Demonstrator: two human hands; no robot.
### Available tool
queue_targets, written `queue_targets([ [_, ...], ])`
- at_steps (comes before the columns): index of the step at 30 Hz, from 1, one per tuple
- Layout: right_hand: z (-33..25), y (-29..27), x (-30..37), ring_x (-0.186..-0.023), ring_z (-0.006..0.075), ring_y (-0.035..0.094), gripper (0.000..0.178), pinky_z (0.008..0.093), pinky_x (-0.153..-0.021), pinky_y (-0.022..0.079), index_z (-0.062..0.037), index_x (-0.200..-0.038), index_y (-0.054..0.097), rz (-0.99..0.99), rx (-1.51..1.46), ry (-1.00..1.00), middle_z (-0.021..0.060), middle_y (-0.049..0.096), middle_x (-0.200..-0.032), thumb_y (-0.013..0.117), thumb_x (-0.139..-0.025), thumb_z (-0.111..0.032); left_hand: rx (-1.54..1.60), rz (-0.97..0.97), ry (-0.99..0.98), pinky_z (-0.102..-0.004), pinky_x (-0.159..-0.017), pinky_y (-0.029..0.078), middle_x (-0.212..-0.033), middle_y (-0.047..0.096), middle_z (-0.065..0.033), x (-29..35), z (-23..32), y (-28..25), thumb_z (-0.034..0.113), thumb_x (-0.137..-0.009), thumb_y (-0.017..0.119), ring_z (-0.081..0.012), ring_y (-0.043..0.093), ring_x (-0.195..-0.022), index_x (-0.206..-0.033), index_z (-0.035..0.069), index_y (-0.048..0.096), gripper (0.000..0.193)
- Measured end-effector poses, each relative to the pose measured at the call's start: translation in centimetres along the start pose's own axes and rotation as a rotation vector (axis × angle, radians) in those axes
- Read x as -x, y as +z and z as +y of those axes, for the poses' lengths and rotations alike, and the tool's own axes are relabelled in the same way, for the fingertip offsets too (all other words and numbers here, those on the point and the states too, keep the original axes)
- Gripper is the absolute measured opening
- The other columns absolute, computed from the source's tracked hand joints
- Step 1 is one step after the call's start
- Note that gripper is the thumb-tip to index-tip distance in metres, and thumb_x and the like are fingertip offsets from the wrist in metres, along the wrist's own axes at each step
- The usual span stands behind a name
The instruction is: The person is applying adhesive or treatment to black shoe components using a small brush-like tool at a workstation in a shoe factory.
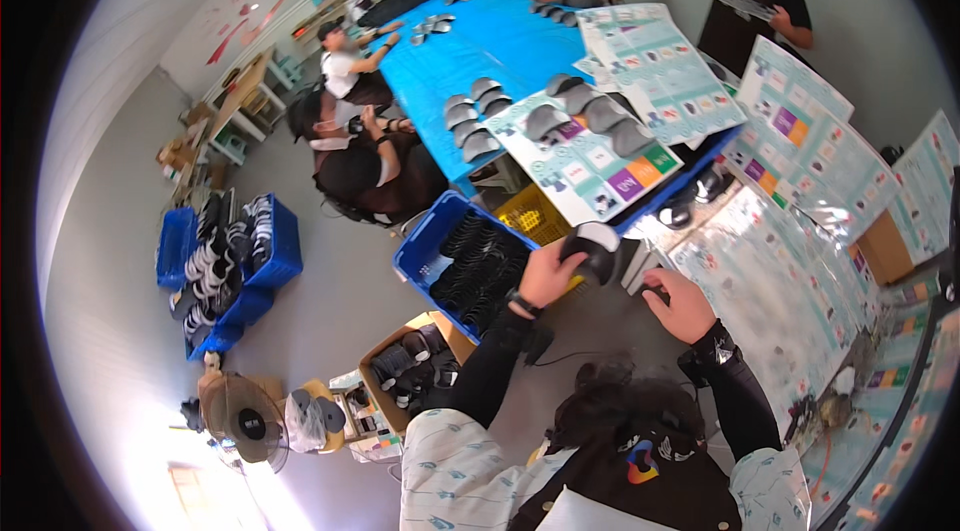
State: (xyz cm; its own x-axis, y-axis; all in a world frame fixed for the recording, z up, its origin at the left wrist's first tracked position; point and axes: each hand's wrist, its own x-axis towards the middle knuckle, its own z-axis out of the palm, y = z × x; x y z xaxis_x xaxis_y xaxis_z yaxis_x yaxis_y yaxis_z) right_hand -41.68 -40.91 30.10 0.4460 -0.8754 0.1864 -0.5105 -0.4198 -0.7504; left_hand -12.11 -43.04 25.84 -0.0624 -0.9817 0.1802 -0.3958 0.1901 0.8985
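Note:
My left hand (547,273) grips a glossy black curved shell-like piece (599,249) with a pale patch on its upper side. To its right, my right hand (682,307) has its fingers bent in toward the thumb. A small dark bit shows at those fingertips, and I cannot make out what it is. Narrow pale strips (640,264) lie just beyond that hand. Grey curved visor-shaped pieces (605,116) rest in rows on a printed board (590,166) ahead of me.
A blue crate (405,256) of stacked black curved pieces stands left of my hands, beside a yellow crate (532,216). Nearer is a cardboard box (462,336) of dark items. A blue-covered table (430,81) stretches away, with several people around it. A fan (245,419) stands lower left.

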Motion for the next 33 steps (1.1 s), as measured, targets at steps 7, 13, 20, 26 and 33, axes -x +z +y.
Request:
queue_targets([
  [7,7.4,-1.5,7.8,-0.104,0.028,0.072,0.059,0.0409,-0.089,0.057,0.0026,-0.133,0.059,0.046,-0.418,0.244,0.0207,0.074,-0.114,0.077,-0.096,-0.039,0.083,-0.102,-0.09,-0.0381,-0.078,0.057,-0.097,0.077,-0.0213,4.2,2.6,14.7,0.019,-0.097,0.076,-0.026,0.075,-0.088,-0.112,-0.004,0.073,0.028],
  [13,20.4,-8.5,21.6,-0.117,0.0302,0.068,0.073,0.0401,-0.1,0.052,0.0023,-0.135,0.058,-0.161,-0.434,0.37,0.0187,0.071,-0.126,0.071,-0.096,-0.058,-0.148,-0.478,-0.039,-0.0486,-0.081,0.055,-0.101,0.072,-0.0288,3.7,0.8,31.1,0.035,-0.103,0.067,-0.0485,0.07,-0.096,-0.117,-0.002,0.07,0.04],
  [20,32.7,-15.3,50.6,-0.126,0.0459,0.054,0.065,0.0503,-0.102,0.051,0.0024,-0.136,0.053,0.107,0.412,1.267,0.024,0.056,-0.132,0.079,-0.087,-0.032,-0.11,-0.569,-0.532,-0.0508,-0.087,0.053,-0.106,0.072,-0.0311,5.4,-6.1,42.4,0.034,-0.104,0.057,-0.0488,0.068,-0.102,-0.116,-0.006,0.07,0.044],
  [26,37.6,-14.3,58.0,-0.13,0.0444,0.051,0.082,0.049,-0.103,0.052,-0.0031,-0.144,0.045,0.453,0.466,1.371,0.0181,0.045,-0.14,0.09,-0.077,-0.02,-0.468,-0.73,-0.097,-0.0549,-0.081,0.05,-0.097,0.069,-0.0329,5.0,-1.4,53.9,0.037,-0.1,0.061,-0.053,0.065,-0.099,-0.104,-0.006,0.069,0.044],
  [33,41.4,-15.1,58.1,-0.123,0.0433,0.058,0.08,0.0451,-0.093,0.058,-0.0034,-0.143,0.044,0.313,0.469,1.373,0.021,0.046,-0.136,0.088,-0.078,-0.017,-0.418,-0.719,-0.004,-0.054,-0.08,0.053,-0.094,0.073,-0.0252,1.4,2.8,67.5,0.036,-0.097,0.067,-0.0491,0.068,-0.094,-0.1,-0.001,0.071,0.038],
])
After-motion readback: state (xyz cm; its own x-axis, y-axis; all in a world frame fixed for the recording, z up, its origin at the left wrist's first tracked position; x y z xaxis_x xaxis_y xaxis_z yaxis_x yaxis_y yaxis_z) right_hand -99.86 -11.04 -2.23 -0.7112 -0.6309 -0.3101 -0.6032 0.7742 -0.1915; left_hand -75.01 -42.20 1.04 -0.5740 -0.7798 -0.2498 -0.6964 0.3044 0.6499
